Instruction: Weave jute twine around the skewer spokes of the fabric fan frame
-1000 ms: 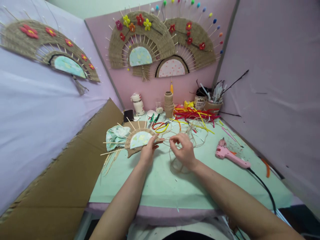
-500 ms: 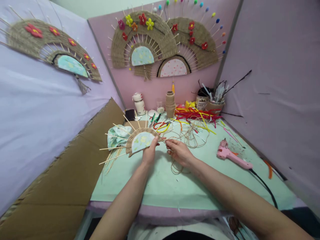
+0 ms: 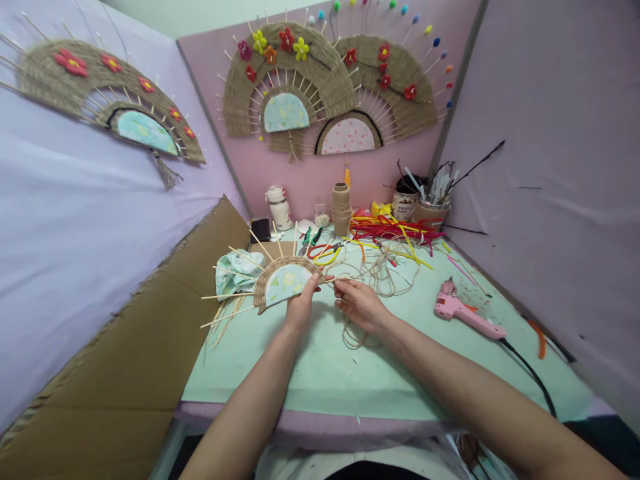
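A half-round woven fan (image 3: 286, 283) with a floral cloth centre, a twine border and thin sticks fanning outward is in my left hand (image 3: 301, 307). The thumb presses on the cloth near its right end, and the fingers are behind it. Just to the right, my right hand (image 3: 361, 303) is closed in a pinch at the fan's right edge, apparently on the twine (image 3: 327, 279). Whether a stick end lies in that pinch too is too small to tell. Loops of loose twine (image 3: 354, 335) lie on the table below the right hand.
Crumpled floral cloth (image 3: 235, 272) and loose sticks (image 3: 227, 321) lie left of the fan. Behind are pliers (image 3: 325, 252), a twine spool (image 3: 341, 210), red and yellow pipe cleaners (image 3: 395, 229) and a white bottle (image 3: 279, 208). A pink glue gun (image 3: 467, 313) with its cord lies right. Cardboard (image 3: 125, 333) borders the left.
Almost nothing differs. The fan and both hands appear shifted very slightly right, along with the whole view. The left hand's hold and the right hand's pinch stay the same.
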A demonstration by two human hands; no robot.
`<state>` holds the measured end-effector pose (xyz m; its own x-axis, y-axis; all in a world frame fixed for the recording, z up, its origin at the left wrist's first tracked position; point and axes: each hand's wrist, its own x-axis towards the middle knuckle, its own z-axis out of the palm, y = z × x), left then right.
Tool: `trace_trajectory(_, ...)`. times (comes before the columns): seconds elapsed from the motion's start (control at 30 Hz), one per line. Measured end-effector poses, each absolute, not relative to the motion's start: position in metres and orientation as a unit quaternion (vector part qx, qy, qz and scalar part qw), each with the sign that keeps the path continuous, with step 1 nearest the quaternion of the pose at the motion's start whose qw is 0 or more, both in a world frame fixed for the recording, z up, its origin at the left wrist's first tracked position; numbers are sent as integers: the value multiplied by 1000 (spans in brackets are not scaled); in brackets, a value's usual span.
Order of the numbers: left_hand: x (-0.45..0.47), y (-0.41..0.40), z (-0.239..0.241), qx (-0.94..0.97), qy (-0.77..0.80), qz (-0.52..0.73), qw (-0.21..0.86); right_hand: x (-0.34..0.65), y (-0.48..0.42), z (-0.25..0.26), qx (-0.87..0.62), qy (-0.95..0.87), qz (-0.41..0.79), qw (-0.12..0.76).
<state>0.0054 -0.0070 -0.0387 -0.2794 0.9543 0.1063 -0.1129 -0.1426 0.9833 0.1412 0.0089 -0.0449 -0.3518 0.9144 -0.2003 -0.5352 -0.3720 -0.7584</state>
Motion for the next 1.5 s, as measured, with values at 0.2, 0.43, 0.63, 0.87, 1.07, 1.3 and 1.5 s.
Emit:
trace_trajectory(0.2,4,-8,-39,450,496,611,423,141,10,-46,-316,-273,777,471)
trace_trajectory(0.43,3,-8,-40,487,484,582,436,142,9,-43,-314,-251,791,461)
trace_trajectory(0.63,4,-9,-39,496,480,572,443,141,8,-40,-313,-242,796,458)
trace_trajectory(0.87,5,-12,-35,501,485,568,437,139,8,-41,-323,-235,785,473)
trace_trajectory(1.07,7,-13,-33,505,500,563,422,139,10,-44,-326,-233,776,486)
trace_trajectory(1.3,5,-7,-41,454,474,597,462,139,8,-44,-314,-225,787,481)
trace_trajectory(1.5,6,-4,-35,325,457,654,509,141,7,-39,-304,-214,811,452)
